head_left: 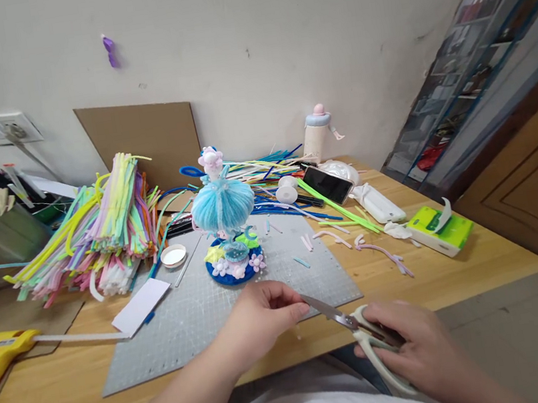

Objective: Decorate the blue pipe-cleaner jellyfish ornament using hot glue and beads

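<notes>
My right hand (412,348) grips a pair of scissors (342,318) by their pale handles, the blades pointing up and to the left. The tips reach the fingertips of my left hand (274,305), which are pinched together over the front part of the cutting mat (180,349). Whatever lies in that pinch is too small or too hidden to make out. Just beyond my left hand stands a fuzzy pipe-cleaner figure with a light blue, domed skirt (223,207). Its round dark blue base (220,277) carries small flowers. Short cut pipe-cleaner pieces (301,262) lie to its right.
Bundled pastel pipe cleaners (114,218) pile up at the left, near a yellow glue gun (3,355) and a white card (143,304). To the right are a phone (327,183), a white spool (286,192) and a green tissue pack (442,229). A bottle (317,137) stands by the wall.
</notes>
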The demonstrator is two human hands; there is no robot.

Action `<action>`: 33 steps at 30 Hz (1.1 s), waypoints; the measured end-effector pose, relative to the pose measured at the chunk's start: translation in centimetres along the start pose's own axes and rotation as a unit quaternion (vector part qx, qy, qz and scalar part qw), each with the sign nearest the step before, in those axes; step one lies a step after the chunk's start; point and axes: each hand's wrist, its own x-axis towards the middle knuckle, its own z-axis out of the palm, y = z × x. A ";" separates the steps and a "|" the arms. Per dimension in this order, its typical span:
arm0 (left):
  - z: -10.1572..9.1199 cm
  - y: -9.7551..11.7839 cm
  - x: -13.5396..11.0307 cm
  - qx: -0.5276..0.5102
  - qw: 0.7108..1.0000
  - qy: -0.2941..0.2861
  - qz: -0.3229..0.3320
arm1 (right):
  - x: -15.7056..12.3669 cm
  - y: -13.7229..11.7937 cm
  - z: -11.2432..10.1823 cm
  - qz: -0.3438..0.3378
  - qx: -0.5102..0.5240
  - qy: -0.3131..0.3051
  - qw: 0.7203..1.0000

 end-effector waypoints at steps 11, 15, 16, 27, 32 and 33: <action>0.3 -1.2 0.5 -0.304 0.950 -0.048 -0.054 | -0.7 2.4 1.4 0.027 0.105 0.082 0.991; 0.5 -0.9 -0.2 -0.363 0.929 -0.043 -0.053 | -0.8 2.2 1.7 -0.008 0.094 0.111 0.989; 0.5 -0.8 -0.4 -0.366 0.929 -0.041 -0.049 | -0.8 2.1 1.7 -0.005 0.097 0.109 0.989; 0.5 -0.7 -0.7 -0.354 0.934 -0.041 -0.017 | -0.4 1.2 1.1 0.092 0.306 -0.010 0.948; 0.5 -0.7 -0.8 -0.353 0.935 -0.044 -0.014 | -0.4 1.1 1.0 0.120 0.351 -0.061 0.927; 0.4 -0.7 -0.8 -0.353 0.935 -0.045 -0.014 | -0.4 1.0 0.9 0.122 0.354 -0.066 0.925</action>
